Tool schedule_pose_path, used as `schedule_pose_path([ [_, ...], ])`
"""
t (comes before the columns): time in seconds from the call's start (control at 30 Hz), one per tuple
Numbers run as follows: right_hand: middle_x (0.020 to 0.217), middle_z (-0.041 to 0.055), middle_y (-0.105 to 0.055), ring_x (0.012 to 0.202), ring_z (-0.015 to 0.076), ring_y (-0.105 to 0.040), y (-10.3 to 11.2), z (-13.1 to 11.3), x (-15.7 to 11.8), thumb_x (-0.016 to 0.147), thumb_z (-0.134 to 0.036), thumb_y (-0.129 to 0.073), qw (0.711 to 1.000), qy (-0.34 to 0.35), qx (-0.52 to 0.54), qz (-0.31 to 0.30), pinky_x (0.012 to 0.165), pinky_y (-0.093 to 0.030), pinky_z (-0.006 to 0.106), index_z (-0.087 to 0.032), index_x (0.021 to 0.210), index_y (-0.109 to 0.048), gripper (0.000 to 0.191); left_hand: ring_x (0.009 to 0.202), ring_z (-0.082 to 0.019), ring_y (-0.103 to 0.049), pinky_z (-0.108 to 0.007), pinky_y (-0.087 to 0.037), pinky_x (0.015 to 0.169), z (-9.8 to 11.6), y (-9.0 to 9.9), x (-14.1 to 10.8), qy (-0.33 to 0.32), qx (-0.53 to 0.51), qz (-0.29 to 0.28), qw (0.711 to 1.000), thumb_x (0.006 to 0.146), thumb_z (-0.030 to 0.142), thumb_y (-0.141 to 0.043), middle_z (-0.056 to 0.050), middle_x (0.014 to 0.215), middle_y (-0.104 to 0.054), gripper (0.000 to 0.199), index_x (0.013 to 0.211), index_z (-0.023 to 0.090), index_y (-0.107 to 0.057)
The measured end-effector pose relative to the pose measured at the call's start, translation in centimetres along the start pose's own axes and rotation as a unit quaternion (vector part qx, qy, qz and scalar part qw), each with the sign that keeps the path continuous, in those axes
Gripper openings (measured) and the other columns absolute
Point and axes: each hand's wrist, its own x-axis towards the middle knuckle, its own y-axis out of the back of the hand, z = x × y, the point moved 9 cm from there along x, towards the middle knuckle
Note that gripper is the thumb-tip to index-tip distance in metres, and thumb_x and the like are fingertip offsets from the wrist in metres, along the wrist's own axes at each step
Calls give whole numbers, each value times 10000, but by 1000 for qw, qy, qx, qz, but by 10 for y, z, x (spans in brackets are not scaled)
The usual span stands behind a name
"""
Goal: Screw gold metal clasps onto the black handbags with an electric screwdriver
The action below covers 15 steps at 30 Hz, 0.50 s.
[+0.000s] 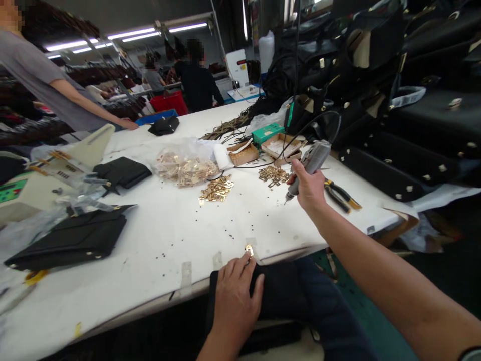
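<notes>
My right hand [308, 186] is wrapped round a grey electric screwdriver [315, 156], its tip pointing down and left above the white table [150, 225]. At the table's front edge my left hand [237, 286] lies spread on a black leather piece [280, 288]. The index fingertip touches a small gold metal fitting [249, 248] at the edge of that piece. Beyond the hands are two heaps of gold fittings, one in the middle [217, 189] and one nearer the screwdriver [273, 175]. Several tiny black screws [231, 235] are scattered between.
Yellow-and-black pliers [341, 195] lie right of my right hand. Behind are plastic bags of gold parts [188, 168], cardboard boxes [281, 145] and a green box [267, 132]. Black bags [71, 235] lie left; more are piled right [391, 160]. A person [56, 85] stands far left.
</notes>
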Motion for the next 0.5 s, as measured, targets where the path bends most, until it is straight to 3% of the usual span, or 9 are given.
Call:
schedule_pose_path([
  [0.13, 582, -58, -552, 441, 106, -540, -28, -5, -52, 685, -535, -882, 994, -66, 29, -87, 377, -442, 210, -200, 791, -567, 472, 1083, -275, -635, -490, -529, 892, -2, 0, 2, 32, -26, -20, 999, 969, 225, -585, -88, 1306, -693, 263, 1213, 204, -680],
  [0.3, 614, -68, -527, 466, 92, -521, -48, 12, -127, 688, -557, -875, 971, -180, 33, -156, 421, -478, 213, -214, 794, -538, 492, 1129, -260, -621, -473, -510, 935, -8, -2, -1, 66, -69, -34, 995, 1003, 266, -555, -81, 1312, -694, 271, 1246, 221, -666],
  [0.5, 608, -70, -501, 469, 86, -501, -56, 24, -164, 690, -569, -860, 965, -205, 8, -165, 447, -481, 216, -218, 760, -513, 498, 1129, -255, -615, -463, -502, 948, -12, -2, -5, 78, -97, -33, 992, 988, 329, -604, -71, 1315, -698, 298, 1263, 231, -665],
])
